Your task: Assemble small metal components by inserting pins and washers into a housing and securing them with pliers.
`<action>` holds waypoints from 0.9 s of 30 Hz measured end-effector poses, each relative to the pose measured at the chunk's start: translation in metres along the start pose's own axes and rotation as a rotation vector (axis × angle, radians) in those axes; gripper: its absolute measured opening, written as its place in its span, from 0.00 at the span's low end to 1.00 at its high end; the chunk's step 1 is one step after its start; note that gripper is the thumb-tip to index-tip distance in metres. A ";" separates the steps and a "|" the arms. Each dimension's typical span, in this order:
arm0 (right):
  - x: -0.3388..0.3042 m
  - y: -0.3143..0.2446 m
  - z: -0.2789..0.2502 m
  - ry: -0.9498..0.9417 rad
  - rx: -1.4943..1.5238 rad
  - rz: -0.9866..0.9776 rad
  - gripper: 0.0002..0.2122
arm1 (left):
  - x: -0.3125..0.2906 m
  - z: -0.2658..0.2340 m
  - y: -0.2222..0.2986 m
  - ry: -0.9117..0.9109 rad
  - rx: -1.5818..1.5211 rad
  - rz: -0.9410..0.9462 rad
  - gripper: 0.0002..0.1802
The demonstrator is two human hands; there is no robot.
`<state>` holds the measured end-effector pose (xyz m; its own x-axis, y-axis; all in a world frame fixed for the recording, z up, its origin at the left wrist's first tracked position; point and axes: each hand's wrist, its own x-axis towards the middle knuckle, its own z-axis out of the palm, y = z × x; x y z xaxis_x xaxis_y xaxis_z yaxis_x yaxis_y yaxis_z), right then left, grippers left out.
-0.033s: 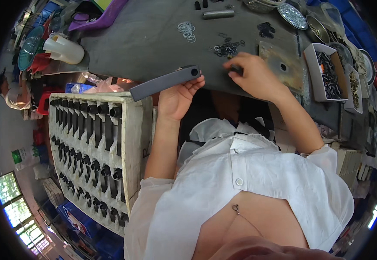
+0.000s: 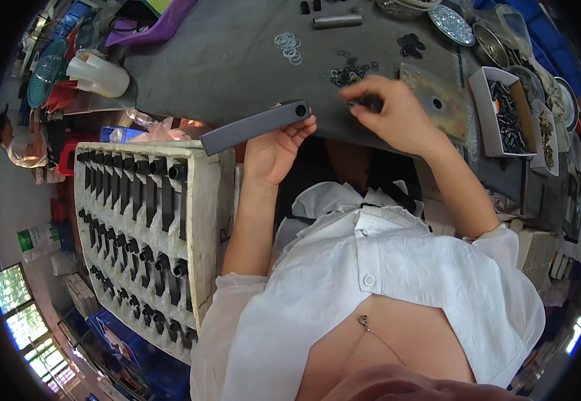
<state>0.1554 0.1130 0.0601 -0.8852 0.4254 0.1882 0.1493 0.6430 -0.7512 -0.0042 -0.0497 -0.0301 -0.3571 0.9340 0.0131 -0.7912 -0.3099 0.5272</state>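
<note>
A long dark grey rectangular bar (image 2: 253, 128) with a round hole near its right end lies across my left hand (image 2: 277, 150). My left fingers curl around the end with the hole, while its other end sticks out leftward over the foam tray. To the right, just off the bar's end, my right hand (image 2: 397, 113) is closed on a small black cylindrical part (image 2: 372, 102), partly hidden by the fingers. Beyond that hand, a loose heap of black rings (image 2: 354, 72) lies on the grey table (image 2: 203, 73).
At my left stands a white foam tray (image 2: 213, 200) holding rows of black tap-like parts. Pale rings (image 2: 289, 47), a metal tube (image 2: 337, 22) and a stained plate (image 2: 430, 100) lie on the table. A white box (image 2: 484, 113) of dark pins stands right. A person (image 2: 26, 144) is far left.
My right hand has shifted slightly, and the small black part has turned in its fingers, showing more of its side. My left hand and the bar stay in place.
</note>
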 end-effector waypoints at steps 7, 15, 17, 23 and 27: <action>0.007 -0.026 0.007 -0.043 0.974 0.221 0.08 | 0.003 0.024 -0.012 0.035 -0.047 -0.012 0.14; -0.006 -0.019 0.014 0.175 0.458 0.162 0.09 | 0.006 0.037 -0.008 0.125 0.134 0.076 0.11; -0.009 -0.010 0.021 0.127 0.459 0.212 0.08 | 0.005 0.029 -0.002 0.127 0.194 0.091 0.08; -0.007 -0.004 0.037 0.197 0.377 0.136 0.08 | 0.005 0.044 0.014 0.290 0.592 0.117 0.05; 0.002 0.006 0.044 0.097 0.259 0.190 0.10 | 0.007 0.042 0.024 0.257 0.995 0.204 0.05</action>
<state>0.1353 0.0895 0.0282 -0.8045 0.5886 0.0793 0.1796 0.3683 -0.9122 -0.0046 -0.0430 0.0178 -0.6249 0.7783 0.0614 0.0197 -0.0628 0.9978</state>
